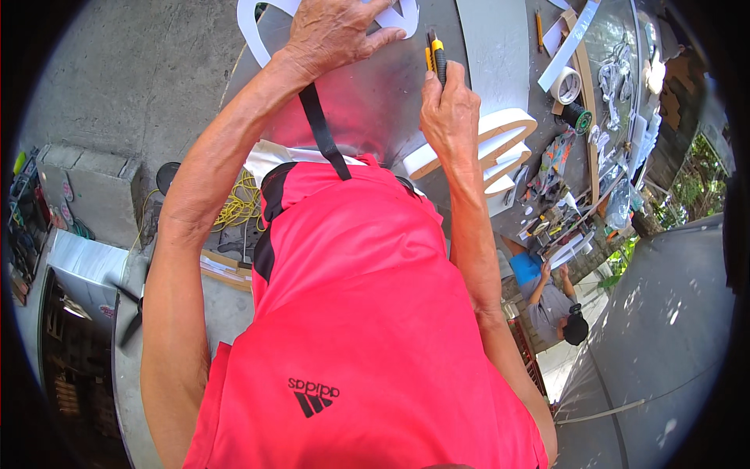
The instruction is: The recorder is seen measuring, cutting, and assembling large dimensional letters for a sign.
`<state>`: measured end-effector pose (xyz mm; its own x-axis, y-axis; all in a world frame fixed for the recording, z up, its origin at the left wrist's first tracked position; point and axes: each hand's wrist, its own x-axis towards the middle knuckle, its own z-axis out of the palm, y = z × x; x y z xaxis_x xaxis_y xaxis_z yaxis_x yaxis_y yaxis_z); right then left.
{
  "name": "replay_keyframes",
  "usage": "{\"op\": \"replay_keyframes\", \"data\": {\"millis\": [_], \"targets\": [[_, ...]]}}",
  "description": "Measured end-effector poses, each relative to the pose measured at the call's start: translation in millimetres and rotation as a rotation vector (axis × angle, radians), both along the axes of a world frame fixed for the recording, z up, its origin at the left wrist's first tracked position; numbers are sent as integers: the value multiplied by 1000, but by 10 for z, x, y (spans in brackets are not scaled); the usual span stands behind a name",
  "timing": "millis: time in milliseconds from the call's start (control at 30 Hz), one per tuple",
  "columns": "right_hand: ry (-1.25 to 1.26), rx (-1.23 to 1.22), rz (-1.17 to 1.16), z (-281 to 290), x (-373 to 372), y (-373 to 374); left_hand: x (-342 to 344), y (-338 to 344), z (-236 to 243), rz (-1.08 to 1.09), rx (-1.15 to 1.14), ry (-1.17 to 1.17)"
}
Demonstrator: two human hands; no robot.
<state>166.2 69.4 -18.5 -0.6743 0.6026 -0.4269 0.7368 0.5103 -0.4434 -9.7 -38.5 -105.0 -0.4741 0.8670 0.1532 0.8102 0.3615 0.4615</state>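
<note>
My left hand [332, 31] is at the top edge, gripping a white looped cut-out piece [251, 35] on the grey table [433, 16]. Its thumb reaches the piece's right band, and some fingertips run out of view. In my right hand [451, 109], closed around the handle, is a yellow and black utility knife [437, 56], its tip pointing away from me. Just right of my right wrist lie white curved pieces with brown edges [500, 137]. A black strap [320, 129] hangs between my forearms.
Tape roll [566, 85], green-hubbed spool [578, 117], pencil [539, 31] and white strips [570, 47] crowd the table's right. A person [551, 301] in a cap works beyond. Left are concrete blocks [86, 187], yellow cord [241, 202] and a dark fan blade [131, 316].
</note>
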Motion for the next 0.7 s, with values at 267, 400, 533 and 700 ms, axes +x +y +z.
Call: {"op": "replay_keyframes", "data": {"millis": [267, 400, 533, 700], "targets": [[23, 61, 158, -108, -169, 278, -29, 3, 38, -21, -20, 16], [57, 58, 151, -160, -166, 328, -26, 11, 36, -24, -21, 17], [31, 31, 144, -158, -177, 354, -12, 1, 51, -13, -20, -10], [76, 27, 170, -171, -202, 357, -17, 6, 39, -24, -20, -4]]}}
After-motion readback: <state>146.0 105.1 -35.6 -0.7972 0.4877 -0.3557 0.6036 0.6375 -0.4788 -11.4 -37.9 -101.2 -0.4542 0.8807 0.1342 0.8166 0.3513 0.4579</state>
